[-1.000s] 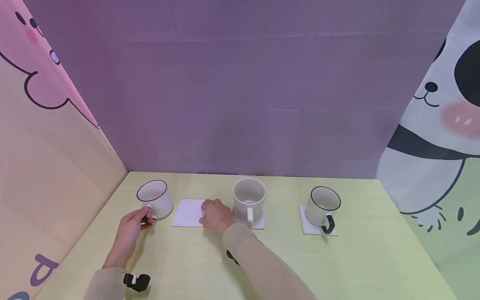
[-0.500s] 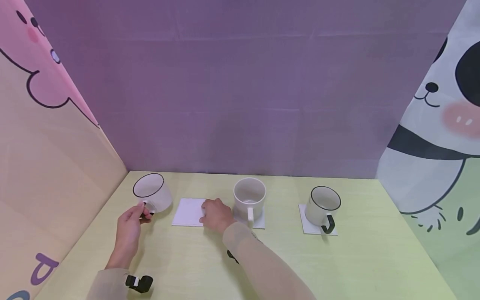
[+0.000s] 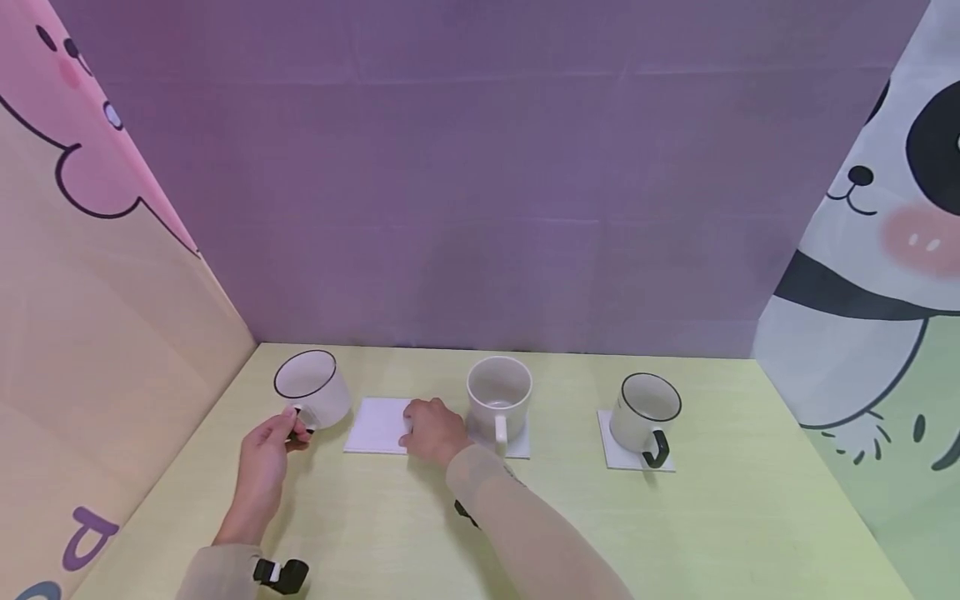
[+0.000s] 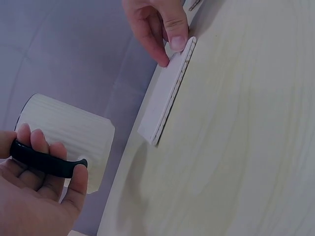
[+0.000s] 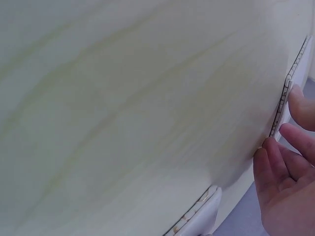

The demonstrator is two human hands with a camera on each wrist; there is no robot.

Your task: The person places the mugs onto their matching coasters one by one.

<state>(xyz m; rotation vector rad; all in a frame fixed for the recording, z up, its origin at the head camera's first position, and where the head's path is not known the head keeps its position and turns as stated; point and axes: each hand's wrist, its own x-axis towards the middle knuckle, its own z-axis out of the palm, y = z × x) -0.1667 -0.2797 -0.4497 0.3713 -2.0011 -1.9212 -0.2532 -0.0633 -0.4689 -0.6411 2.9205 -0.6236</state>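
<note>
My left hand (image 3: 262, 467) grips the black handle (image 4: 47, 161) of a white mug with a dark rim (image 3: 322, 404). The mug tilts a little above the table at the left, and in the left wrist view its base is clear of the tabletop. To its right lies a white square coaster (image 3: 375, 425). My right hand (image 3: 435, 433) holds this coaster at its right end, thumb at the near edge and a finger farther back. Behind this hand, an all-white mug (image 3: 498, 387) stands on a second coaster (image 3: 517, 447), its handle pointing toward me.
Farther right, another white mug with a dark rim and black handle (image 3: 647, 412) stands on a third coaster (image 3: 617, 454). The pale wooden table (image 3: 720, 517) meets a purple backdrop (image 3: 480, 208). Printed panels flank both sides.
The left hand has lifted its mug, then brought it slightly right and a little lower. The right hand, its coaster and the other two mugs have stayed put.
</note>
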